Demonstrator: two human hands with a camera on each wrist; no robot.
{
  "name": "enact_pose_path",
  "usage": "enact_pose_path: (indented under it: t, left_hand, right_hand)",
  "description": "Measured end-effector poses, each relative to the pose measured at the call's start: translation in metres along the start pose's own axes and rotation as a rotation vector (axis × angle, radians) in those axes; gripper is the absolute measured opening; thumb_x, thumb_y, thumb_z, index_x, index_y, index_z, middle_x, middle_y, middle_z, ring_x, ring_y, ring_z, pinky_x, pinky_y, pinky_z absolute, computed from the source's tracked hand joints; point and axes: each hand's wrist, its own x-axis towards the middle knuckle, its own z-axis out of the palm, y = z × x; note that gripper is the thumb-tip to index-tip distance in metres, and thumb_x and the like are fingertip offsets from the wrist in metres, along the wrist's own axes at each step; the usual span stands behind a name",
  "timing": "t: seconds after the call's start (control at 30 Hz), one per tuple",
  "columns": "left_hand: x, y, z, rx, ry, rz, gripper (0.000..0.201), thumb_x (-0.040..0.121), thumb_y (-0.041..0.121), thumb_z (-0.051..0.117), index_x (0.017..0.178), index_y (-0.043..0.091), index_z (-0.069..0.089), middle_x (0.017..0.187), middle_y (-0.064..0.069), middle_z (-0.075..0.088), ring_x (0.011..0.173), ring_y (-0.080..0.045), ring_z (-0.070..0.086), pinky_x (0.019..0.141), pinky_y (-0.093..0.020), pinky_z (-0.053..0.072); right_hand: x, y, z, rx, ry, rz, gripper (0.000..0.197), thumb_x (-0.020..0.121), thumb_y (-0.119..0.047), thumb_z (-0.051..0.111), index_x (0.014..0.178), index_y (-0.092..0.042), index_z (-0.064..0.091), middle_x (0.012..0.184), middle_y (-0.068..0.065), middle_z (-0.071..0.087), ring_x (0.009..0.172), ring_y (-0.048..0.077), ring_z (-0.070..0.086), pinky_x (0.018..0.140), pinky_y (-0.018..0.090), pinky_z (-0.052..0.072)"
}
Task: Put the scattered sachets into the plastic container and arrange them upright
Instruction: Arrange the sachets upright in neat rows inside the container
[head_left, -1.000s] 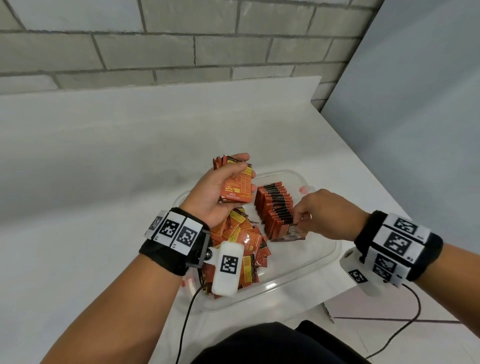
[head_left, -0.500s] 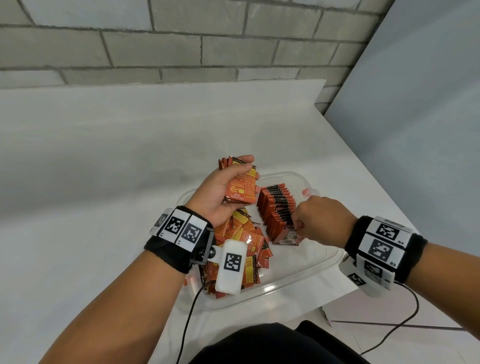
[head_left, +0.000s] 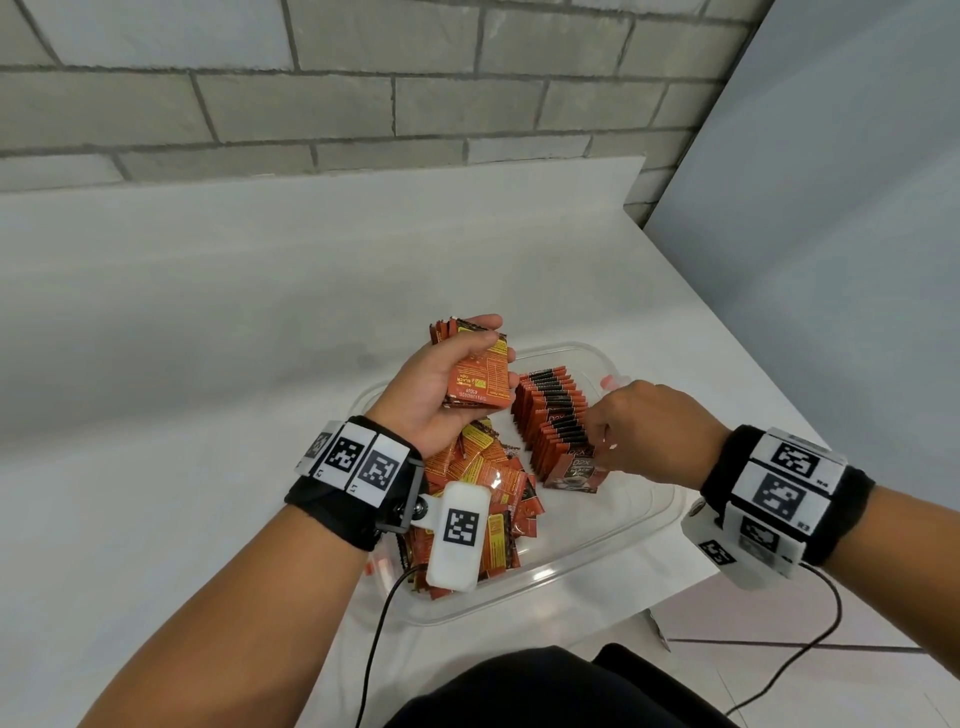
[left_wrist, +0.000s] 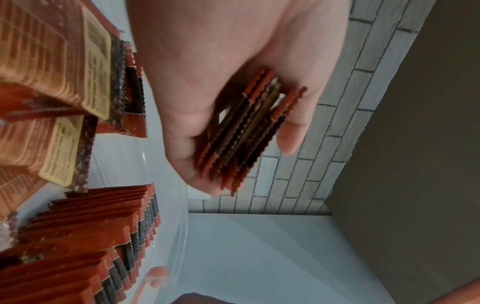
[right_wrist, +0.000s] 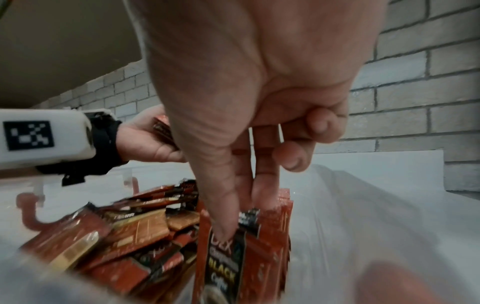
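Head view. Sachets in three lots: a stack gripped in my left hand, raised over the far left of the container; an upright row standing mid-container; a loose heap lying flat at the left, partly behind my wrist. My right hand is at the near end of the row, fingertips down on the front sachet. Container sits on the white table, near its corner.

Left wrist view. Left fingers and palm are curled round the stack, edges on show, a bit fanned. Row sits below, heap beside.

Right wrist view. Right hand: thumb and forefinger pinch the top edge of the front sachet, which stands against the row; the other fingers are curled loosely clear. Heap lies to the left, blurred.

Handling, my guess: sachets are light, thin, glossy foil, so slippery, and floppy singly. They stiffen when bunched. Best taken by the crimped top edge or squeezed across the flat faces. The row probably topples if the end piece isn't propped.
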Motion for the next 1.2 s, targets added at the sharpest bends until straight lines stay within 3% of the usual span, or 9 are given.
enact_pose_path:
  t: [0.1, 0.2, 0.47, 0.57, 0.7, 0.83, 1.0, 1.1, 1.2]
  left_hand:
    - [0.000, 0.000, -0.001, -0.007, -0.044, -0.013, 0.028, 0.088, 0.007, 0.050, 0.113, 0.014, 0.062, 0.087, -0.011, 0.066, 0.073, -0.025, 0.068, 0.068, -0.035, 0.057]
    - [-0.003, 0.000, 0.002, 0.061, -0.131, -0.047, 0.033, 0.087, 0.002, 0.050, 0.116, 0.015, 0.062, 0.092, -0.014, 0.070, 0.081, -0.027, 0.071, 0.074, -0.038, 0.058]
    - [-0.003, -0.007, 0.007, 0.178, -0.183, -0.056, 0.042, 0.074, 0.002, 0.066, 0.116, 0.010, 0.062, 0.104, -0.016, 0.069, 0.089, -0.027, 0.069, 0.078, -0.040, 0.057]
    - [-0.003, -0.006, 0.006, 0.200, -0.197, -0.082, 0.043, 0.067, 0.025, 0.086, 0.105, 0.013, 0.070, 0.100, -0.015, 0.071, 0.088, -0.026, 0.070, 0.078, -0.041, 0.057]
    - [0.000, -0.003, 0.005, 0.160, -0.110, -0.061, 0.089, 0.039, 0.064, 0.085, 0.109, 0.015, 0.064, 0.094, -0.012, 0.070, 0.084, -0.023, 0.070, 0.073, -0.039, 0.059]
    - [-0.001, -0.003, 0.005, 0.066, -0.118, -0.023, 0.068, 0.053, 0.034, 0.092, 0.112, 0.015, 0.062, 0.102, -0.015, 0.068, 0.087, -0.028, 0.068, 0.074, -0.043, 0.059]
    - [-0.001, -0.003, 0.004, 0.023, -0.111, 0.023, 0.049, 0.072, -0.006, 0.064, 0.117, 0.013, 0.060, 0.112, -0.019, 0.067, 0.093, -0.030, 0.068, 0.079, -0.040, 0.056]
    - [-0.001, -0.004, 0.003, 0.029, -0.124, 0.042, 0.047, 0.073, -0.008, 0.063, 0.116, 0.012, 0.061, 0.107, -0.019, 0.069, 0.091, -0.030, 0.069, 0.080, -0.041, 0.056]
    - [-0.002, -0.004, 0.004, 0.020, -0.123, 0.058, 0.047, 0.073, -0.009, 0.063, 0.116, 0.011, 0.061, 0.111, -0.021, 0.067, 0.095, -0.032, 0.067, 0.084, -0.044, 0.054]
  right_hand:
    - [-0.005, 0.006, -0.013, 0.226, 0.054, 0.030, 0.010, 0.084, -0.029, 0.069, 0.090, -0.021, 0.068, 0.087, -0.004, 0.067, 0.060, 0.001, 0.058, 0.049, 0.011, 0.043]
    - [-0.006, 0.008, -0.024, 0.465, 0.226, 0.017, 0.013, 0.085, -0.031, 0.069, 0.095, -0.024, 0.068, 0.079, -0.009, 0.066, 0.058, -0.010, 0.054, 0.056, 0.007, 0.039]
    - [0.003, -0.023, -0.029, 0.893, 0.252, -0.033, 0.035, 0.082, -0.033, 0.070, 0.111, -0.040, 0.051, 0.095, -0.006, 0.062, 0.076, 0.011, 0.063, 0.067, 0.019, 0.049]
    - [0.010, -0.027, -0.027, 0.986, 0.315, -0.022, 0.027, 0.079, -0.023, 0.076, 0.099, -0.030, 0.058, 0.085, -0.005, 0.060, 0.068, 0.014, 0.058, 0.064, 0.027, 0.048]
    - [0.009, -0.022, -0.032, 1.028, 0.520, 0.009, 0.023, 0.079, -0.016, 0.076, 0.076, -0.021, 0.054, 0.080, -0.002, 0.061, 0.071, 0.013, 0.056, 0.070, 0.034, 0.047]
    - [0.006, -0.026, -0.026, 0.822, 0.540, -0.116, 0.021, 0.076, -0.019, 0.078, 0.074, -0.023, 0.057, 0.088, -0.005, 0.054, 0.085, 0.012, 0.050, 0.071, 0.020, 0.040]
    - [0.002, -0.029, -0.020, 0.632, 0.455, -0.152, 0.029, 0.073, -0.034, 0.079, 0.099, -0.030, 0.068, 0.114, -0.007, 0.045, 0.109, 0.011, 0.035, 0.089, 0.009, 0.027]
    - [0.002, -0.031, -0.027, 0.714, 0.547, -0.049, 0.036, 0.080, -0.034, 0.073, 0.113, -0.027, 0.058, 0.113, -0.006, 0.052, 0.099, 0.010, 0.050, 0.079, 0.013, 0.041]
    - [0.003, -0.034, -0.031, 0.898, 0.419, 0.103, 0.040, 0.082, -0.039, 0.069, 0.113, -0.026, 0.047, 0.101, -0.009, 0.063, 0.081, 0.006, 0.062, 0.063, 0.011, 0.044]
